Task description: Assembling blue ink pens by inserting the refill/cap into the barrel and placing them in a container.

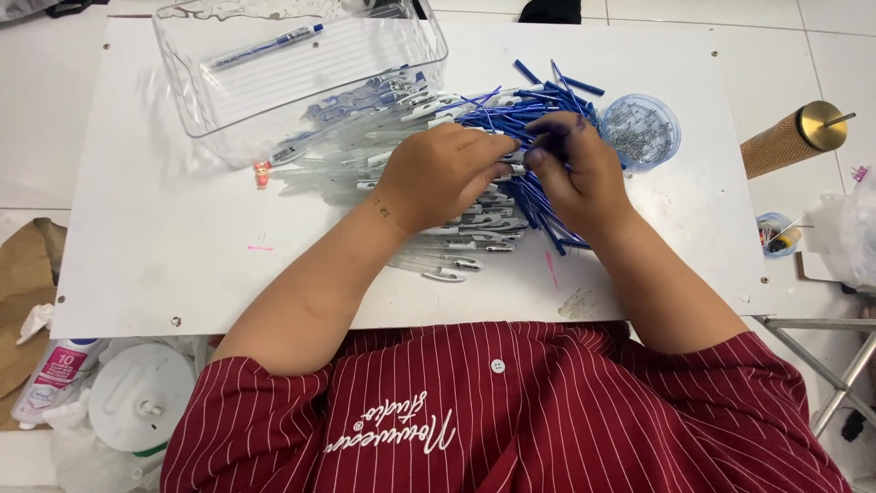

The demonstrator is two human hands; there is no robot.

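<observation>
Your left hand [438, 173] and right hand [579, 169] meet at the centre of a matte white board [164, 265], fingertips pinched together on a thin blue refill [540, 137], a slim plastic tube drawn from the tangled heap of blue refills [534, 110] lying at your hands' twelve o'clock. Whether each hand grips it firmly cannot be told; the fingers curl closed around the joint. Under your left palm, spreading toward nine o'clock, sits a glossy pile of clear pen barrels [456, 237] with white clips. At eleven o'clock stands a transparent rectangular bin [182, 82], hard and ribbed, with one finished blue-capped pen [265, 47] lying inside. At two o'clock, just beside the refills, a round blue-rimmed cup [671, 132] holds tiny metallic springs. A small pink figurine [263, 173] stands at nine o'clock, below the bin.
</observation>
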